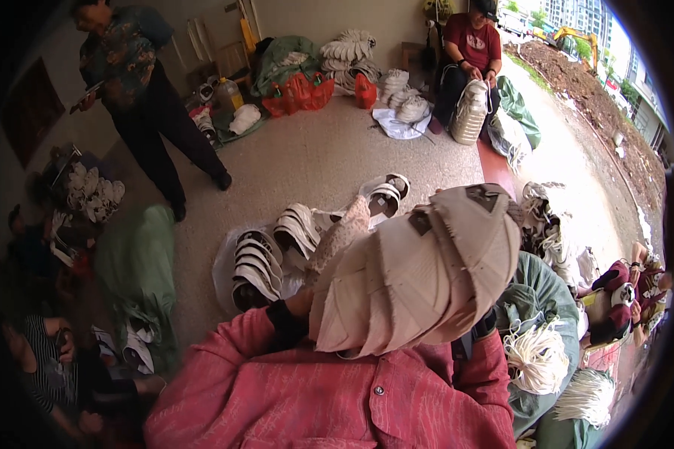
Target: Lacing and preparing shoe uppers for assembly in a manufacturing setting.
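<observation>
A thick stack of nested beige shoe uppers (404,288) is held up in front of my chest, with dark triangular patches at its upper end. My left hand (301,302) grips the stack's left end, its fingers hidden behind the fabric. At the opposite end, my right wrist with a dark cuff (485,325) reaches up to the stack, which covers most of that hand. Just beyond lie white-and-dark shoe uppers (258,262) on clear plastic, another nested white group (296,228), and a pale speckled piece (344,232) partly behind the stack.
A green sack with white lace bundles (535,357) stands close on my right; a green sack (135,269) is at left. One person (131,90) stands far left; another (472,67) sits far right, handling uppers. Red bags (299,96) lie by the back wall.
</observation>
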Motion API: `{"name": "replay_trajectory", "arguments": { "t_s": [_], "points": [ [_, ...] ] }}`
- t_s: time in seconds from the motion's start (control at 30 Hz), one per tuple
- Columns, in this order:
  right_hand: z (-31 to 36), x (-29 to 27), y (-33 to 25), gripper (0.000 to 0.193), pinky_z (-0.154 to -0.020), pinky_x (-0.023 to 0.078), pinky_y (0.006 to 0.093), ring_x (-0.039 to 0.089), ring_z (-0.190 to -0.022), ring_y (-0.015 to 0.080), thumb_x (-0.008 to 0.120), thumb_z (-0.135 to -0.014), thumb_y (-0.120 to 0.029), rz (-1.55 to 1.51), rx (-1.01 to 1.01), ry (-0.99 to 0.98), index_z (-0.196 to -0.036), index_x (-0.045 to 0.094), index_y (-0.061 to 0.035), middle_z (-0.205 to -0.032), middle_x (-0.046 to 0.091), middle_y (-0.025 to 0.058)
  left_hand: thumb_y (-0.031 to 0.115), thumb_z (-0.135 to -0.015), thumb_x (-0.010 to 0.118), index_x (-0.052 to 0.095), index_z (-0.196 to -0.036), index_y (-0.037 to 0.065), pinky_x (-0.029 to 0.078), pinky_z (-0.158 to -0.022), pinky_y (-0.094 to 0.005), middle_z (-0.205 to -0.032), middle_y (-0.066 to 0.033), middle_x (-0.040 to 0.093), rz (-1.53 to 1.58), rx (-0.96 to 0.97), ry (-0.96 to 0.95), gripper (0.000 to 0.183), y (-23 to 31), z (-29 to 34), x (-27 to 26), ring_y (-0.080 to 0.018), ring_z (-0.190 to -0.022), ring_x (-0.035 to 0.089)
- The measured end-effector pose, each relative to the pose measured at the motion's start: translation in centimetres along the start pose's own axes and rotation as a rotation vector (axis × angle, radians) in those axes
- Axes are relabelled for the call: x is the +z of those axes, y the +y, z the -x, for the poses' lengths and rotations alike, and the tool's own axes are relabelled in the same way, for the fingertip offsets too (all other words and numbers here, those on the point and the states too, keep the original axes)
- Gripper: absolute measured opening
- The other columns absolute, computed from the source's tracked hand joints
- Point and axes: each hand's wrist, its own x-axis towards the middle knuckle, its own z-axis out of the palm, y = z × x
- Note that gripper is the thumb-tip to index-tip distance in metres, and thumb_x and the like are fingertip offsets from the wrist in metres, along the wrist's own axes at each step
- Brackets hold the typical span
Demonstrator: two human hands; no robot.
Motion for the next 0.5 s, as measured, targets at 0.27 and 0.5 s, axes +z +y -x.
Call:
{"name": "replay_trajectory", "arguments": {
  "t_s": [0.27,0.5],
  "points": [
    [5.6,-7.4,0.1,0.057,-0.095,0.044,0.0331,0.055,-0.110,0.0181,0.042,-0.096,-0.046,-0.133,0.070,0.392,-0.135,0.046,-0.0050,-0.129,0.055,0.0075,0.032,-0.086,0.068,0.038,-0.139,0.000,0.042,-0.102,-0.0370,-0.133,-0.0112,0.052,1.511,-0.574,-0.087,0.069,-2.2,-2.6,1.9,-0.0221,-0.121,0.051],
    [0.2,-7.0,0.3,0.054,-0.103,0.041,0.0358,0.052,-0.121,0.0229,0.036,-0.098,-0.044,-0.078,0.160,0.493,-0.137,0.044,-0.0081,-0.134,0.053,0.0064,0.011,-0.095,0.058,0.036,-0.141,0.002,0.042,-0.101,-0.0323,-0.134,-0.0077,0.050,0.820,-0.456,-0.114,0.052,-0.2,-7.1,3.7,-0.0164,-0.118,0.051]
  ]
}}
